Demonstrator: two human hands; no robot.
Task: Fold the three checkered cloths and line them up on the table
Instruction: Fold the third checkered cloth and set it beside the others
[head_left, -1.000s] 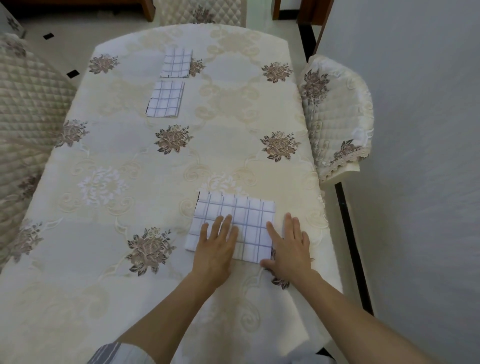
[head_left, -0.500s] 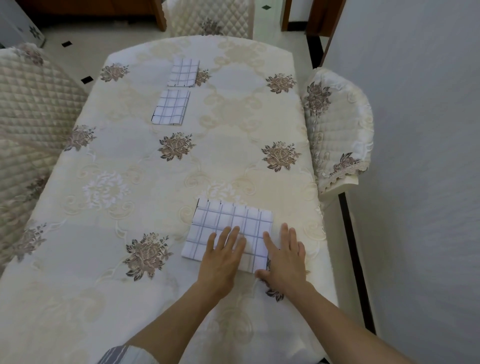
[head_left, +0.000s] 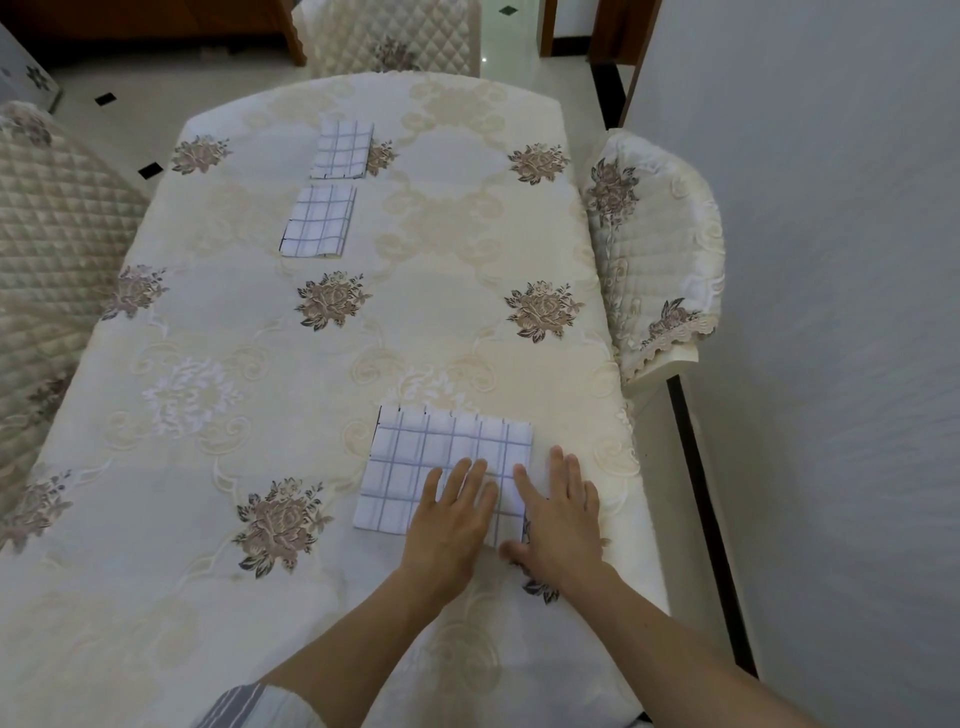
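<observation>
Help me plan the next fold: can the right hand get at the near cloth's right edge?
Probably yes: the right hand lies flat beside the near cloth, its fingers touching that edge; the left hand sits further left, not between.

Matt woven checkered cloths lie on a satiny embroidered tablecloth, beside quilted fabric chair covers.

Left hand and right hand blanket the near cloth's near-right corner; far chair sliced off by the top edge.
</observation>
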